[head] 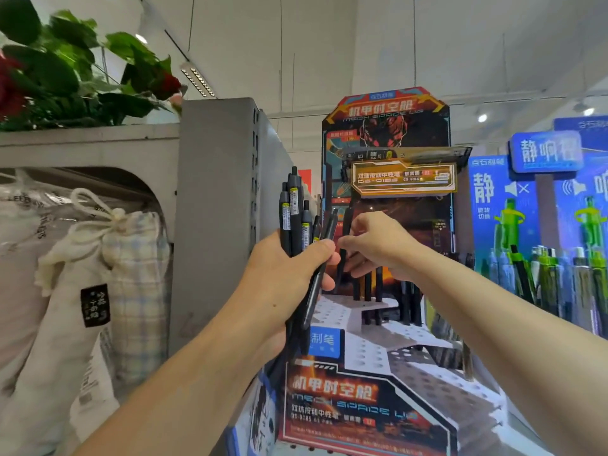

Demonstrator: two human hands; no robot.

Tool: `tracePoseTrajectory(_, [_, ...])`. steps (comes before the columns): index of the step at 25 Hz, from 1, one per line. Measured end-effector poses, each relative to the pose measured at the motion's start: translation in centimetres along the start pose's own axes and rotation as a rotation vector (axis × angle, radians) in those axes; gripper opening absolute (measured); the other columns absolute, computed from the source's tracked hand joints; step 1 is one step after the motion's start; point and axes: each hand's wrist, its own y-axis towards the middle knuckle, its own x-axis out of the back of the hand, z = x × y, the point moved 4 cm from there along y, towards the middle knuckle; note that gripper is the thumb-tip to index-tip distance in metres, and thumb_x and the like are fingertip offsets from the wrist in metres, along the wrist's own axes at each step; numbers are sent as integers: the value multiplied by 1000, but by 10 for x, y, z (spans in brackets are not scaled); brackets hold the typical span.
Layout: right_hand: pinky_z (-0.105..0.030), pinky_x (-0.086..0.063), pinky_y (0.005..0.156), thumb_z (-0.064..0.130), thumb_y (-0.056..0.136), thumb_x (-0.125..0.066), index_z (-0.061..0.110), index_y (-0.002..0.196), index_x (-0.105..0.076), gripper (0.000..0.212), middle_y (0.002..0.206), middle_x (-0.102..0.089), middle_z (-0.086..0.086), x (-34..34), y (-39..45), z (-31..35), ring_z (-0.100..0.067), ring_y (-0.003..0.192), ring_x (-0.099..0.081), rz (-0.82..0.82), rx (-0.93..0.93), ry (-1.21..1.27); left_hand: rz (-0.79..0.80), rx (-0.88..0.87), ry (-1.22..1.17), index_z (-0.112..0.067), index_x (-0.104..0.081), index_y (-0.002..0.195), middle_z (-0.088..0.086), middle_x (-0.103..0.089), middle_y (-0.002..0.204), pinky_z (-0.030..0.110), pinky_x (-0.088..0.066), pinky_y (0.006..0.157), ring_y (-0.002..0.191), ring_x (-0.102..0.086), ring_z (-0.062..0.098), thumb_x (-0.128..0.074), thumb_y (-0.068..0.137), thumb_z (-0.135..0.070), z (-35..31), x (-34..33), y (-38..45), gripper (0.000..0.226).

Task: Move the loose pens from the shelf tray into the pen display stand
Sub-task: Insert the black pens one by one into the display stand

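gripping the pen bundle [297, 225] in your left hand [289, 274], right hand [378, 245] pinching one pen [343, 245] mid frame, a loosened fist spills them past the display stand [378, 340].

Bundle of black pens [297, 222] is upright, yellow-and-white barcode stickers on barrels, clicker ends up, just left of the pen display stand [388, 324]. Stand: stepped white perforated tiers, red/orange mecha header card. Several black pens [391, 291] stand upright in upper-tier holes; lower tiers unfilled.
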Motion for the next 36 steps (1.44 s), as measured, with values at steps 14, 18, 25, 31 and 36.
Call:
tracePoseTrajectory(14, [-49, -63, 78, 4, 101, -56, 4, 116, -58, 15, 101, -72, -25, -23, 9, -4, -38, 86, -75, 115, -6, 38, -34, -4, -4, -19, -66, 101, -2, -77, 81, 18, -50, 48, 52, -64, 4, -69, 93, -25, -2, -1, -2, 11])
tracePoseTrajectory(18, [-47, -64, 74, 6, 102, -54, 5, 125, -54, 22, 100, -73, -25, -27, 12, -8, -35, 82, -76, 152, -43, -5, -40, -2, -10, -19, -66, 102, -2, -77, 81, 18, -50, 48, 52, -63, 3, -68, 93, -25, -2, -2, -1, 11])
tracePoseTrajectory(25, [-51, -63, 81, 2, 95, -66, -6, 117, -61, 24, 100, -72, -28, -36, 13, -17, -38, 86, -75, 246, -89, -80, -53, 34, -44, -17, -66, 100, 0, -78, 80, 20, -53, 48, 50, -63, 5, -69, 93, -23, -1, -4, 3, 9])
tracePoseTrajectory(31, [-54, -61, 83, 1, 91, -71, -9, 117, -63, 29, 103, -72, -31, -41, 13, -18, -43, 90, -74, 265, -94, -118, -56, 31, -32, -16, -66, 104, -1, -78, 81, 20, -51, 48, 52, -64, 4, -69, 93, -25, 0, -3, 4, 15])
tracePoseTrajectory(36, [-47, -64, 76, 2, 92, -70, -9, 110, -66, 21, 92, -75, -26, -31, 2, -10, -36, 80, -77, 301, -89, -91, -48, 59, -28, -14, -67, 108, -4, -78, 83, 22, -51, 50, 54, -65, 4, -70, 93, -27, 3, -5, 7, 20])
